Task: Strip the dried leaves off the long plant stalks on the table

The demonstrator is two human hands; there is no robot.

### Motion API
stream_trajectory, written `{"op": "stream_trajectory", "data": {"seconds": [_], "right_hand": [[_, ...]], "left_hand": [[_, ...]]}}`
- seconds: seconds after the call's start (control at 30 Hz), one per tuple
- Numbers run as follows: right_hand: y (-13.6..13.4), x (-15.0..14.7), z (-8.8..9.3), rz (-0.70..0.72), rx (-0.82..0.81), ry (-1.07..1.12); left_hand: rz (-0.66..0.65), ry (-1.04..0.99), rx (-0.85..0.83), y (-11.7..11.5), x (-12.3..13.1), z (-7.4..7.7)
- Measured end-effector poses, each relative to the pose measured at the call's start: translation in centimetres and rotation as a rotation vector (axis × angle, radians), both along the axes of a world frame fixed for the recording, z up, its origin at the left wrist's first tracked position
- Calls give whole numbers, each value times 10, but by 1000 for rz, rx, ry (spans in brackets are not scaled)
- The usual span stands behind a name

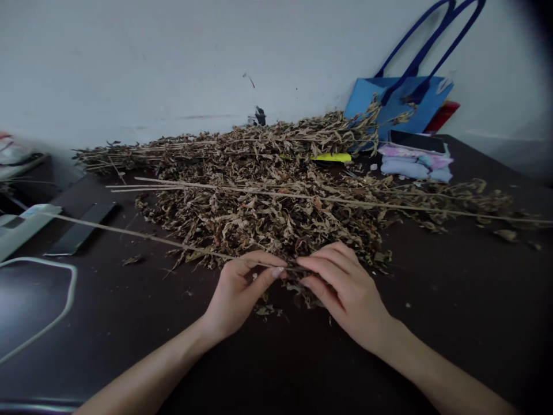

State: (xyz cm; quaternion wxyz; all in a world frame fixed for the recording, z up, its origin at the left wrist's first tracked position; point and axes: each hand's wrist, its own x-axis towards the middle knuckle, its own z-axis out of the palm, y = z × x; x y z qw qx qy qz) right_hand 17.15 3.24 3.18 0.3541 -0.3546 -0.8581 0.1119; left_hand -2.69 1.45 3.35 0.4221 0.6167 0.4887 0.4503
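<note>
My left hand (242, 294) pinches a long, thin dried stem (142, 235) near its right end; the rest of it slants up to the left. Close beside it, my right hand (345, 285) has thumb and fingers drawn together at the stem's leafy end, where small dried leaves (305, 295) hang below the fingertips. Just beyond both hands spreads a heap of curled brown dried leaves (259, 222). Several bare-looking stems (268, 193) lie across that heap, their leafy ends pointing right. What exactly sits between my right fingertips is partly hidden.
A bundle of dried leafy stalks (207, 148) lies along the wall. Back right are a blue bag (415, 106) and a phone (417, 142) on folded cloth packs (415, 164). At left lie a dark phone (82, 229), a power strip (21, 227) and a white cable (71, 288).
</note>
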Motion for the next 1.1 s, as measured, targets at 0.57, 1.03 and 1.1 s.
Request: {"op": "stream_trajectory", "data": {"seconds": [0.57, 1.03, 1.1], "right_hand": [[12, 16, 9, 57, -341, -58], [-1, -1, 0, 77, -250, 35], [-2, -2, -1, 79, -237, 34]], "left_hand": [[75, -82, -51, 7, -9, 1], [-117, 70, -14, 2, 3, -3], [-117, 75, -7, 3, 4, -3]]}}
